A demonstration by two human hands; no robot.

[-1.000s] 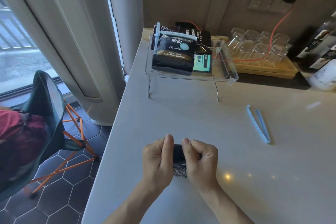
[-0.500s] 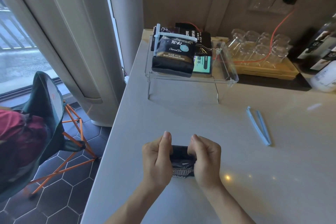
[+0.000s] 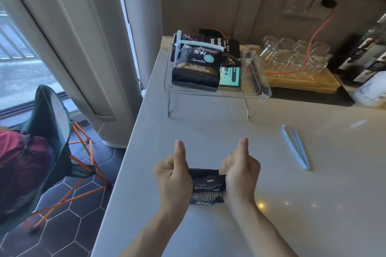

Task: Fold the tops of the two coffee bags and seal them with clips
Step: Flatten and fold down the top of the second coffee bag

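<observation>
The left hand [image 3: 174,179] and right hand [image 3: 240,175] both grip the black coffee bag [image 3: 206,188] on the worktop [image 3: 292,204], one at each end, thumbs up. Their fingers are curled tight on its rolled top. To do it well, I think they should press the fold flat and even. Right of the fingers, apart, lies the blue clip [image 3: 295,146]. Far beyond them, the other bag [image 3: 196,67] sits clipped on a clear shelf [image 3: 259,81].
</observation>
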